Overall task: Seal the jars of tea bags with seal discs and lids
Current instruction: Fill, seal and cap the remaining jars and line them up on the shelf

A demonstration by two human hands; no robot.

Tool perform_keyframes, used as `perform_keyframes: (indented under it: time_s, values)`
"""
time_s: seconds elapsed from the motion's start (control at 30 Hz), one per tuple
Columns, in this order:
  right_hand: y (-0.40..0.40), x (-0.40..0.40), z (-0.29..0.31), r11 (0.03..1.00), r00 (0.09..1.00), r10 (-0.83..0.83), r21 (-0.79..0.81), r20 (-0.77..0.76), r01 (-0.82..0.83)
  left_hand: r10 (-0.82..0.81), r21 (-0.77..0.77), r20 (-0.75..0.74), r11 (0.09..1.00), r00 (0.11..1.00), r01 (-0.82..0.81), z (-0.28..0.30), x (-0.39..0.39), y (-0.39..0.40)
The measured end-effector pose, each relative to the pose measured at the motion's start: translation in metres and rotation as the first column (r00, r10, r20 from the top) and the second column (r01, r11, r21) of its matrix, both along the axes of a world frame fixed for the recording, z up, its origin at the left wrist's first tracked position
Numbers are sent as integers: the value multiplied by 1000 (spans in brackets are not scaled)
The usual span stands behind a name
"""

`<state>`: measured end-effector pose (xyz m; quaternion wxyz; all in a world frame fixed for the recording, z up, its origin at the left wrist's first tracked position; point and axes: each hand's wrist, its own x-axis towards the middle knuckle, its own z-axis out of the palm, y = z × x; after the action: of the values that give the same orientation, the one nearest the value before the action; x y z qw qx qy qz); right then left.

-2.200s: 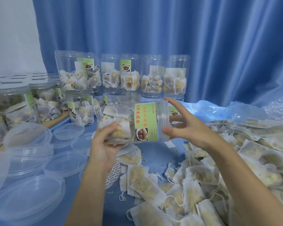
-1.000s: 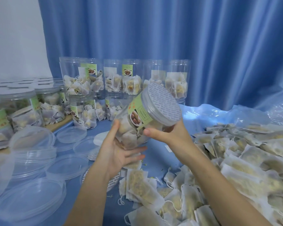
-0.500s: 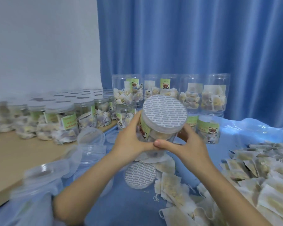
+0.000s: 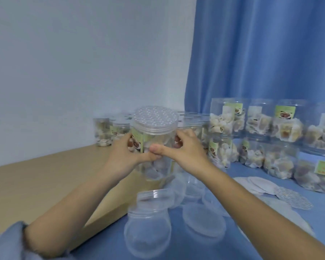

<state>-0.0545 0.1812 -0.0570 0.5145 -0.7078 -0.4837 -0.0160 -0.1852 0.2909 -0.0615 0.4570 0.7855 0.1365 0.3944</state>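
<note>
The clear plastic jar of tea bags with a green label (image 4: 154, 147) is held upright between both hands, above the edge of the tan wooden bench (image 4: 36, 177), and it already wears a white brick-patterned seal disc (image 4: 155, 115) under a clear screw lid, so this one looks finished. Beyond the hands stands a group of capped jars (image 4: 111, 132), blurred but seemingly sealed too. To the right of the right hand, stacked open jars of tea bags (image 4: 261, 132) wait without lids, so much of the work remains. Loose seal discs (image 4: 291, 198) lie to the right of that forearm, and spare clear lids (image 4: 148, 222) sit below the wrists. The left hand (image 4: 123, 156) grips the jar's left wall, fingers curled round it; the right hand (image 4: 186, 149) clasps the opposite side, thumb across the front
</note>
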Motion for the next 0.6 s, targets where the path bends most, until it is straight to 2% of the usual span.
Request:
perform_keyframes:
  time_s: [0.07, 0.17, 0.27, 0.33, 0.43, 0.53, 0.6]
  values:
    - [32, -8, -9, 996, 999, 42, -72, -33, -45, 12, -41, -10, 999, 1000, -13, -14, -9, 24]
    - [70, -13, -26, 983, 993, 76, -161, -91, -90, 39, -110, -107, 993, 993, -51, -35, -14, 59]
    - [92, -12, -44, 969, 975, 109, -197, -193, -148, 51, -222, -195, 970, 979, -95, -53, -15, 84]
    - [105, -11, -54, 965, 978, 84, -229, -190, -127, 65, -252, -230, 960, 971, -124, -60, -14, 93]
    - [135, -12, -57, 971, 986, 65, -217, -151, -97, 215, -250, -226, 930, 950, -270, -65, -13, 108]
    - [169, -17, -51, 909, 956, 197, -324, -218, -262, 383, -235, -192, 876, 904, -421, -66, -18, 125]
    - [186, -25, -48, 851, 936, 264, -401, -231, -339, 400, -217, -212, 871, 892, -442, -69, -23, 134]
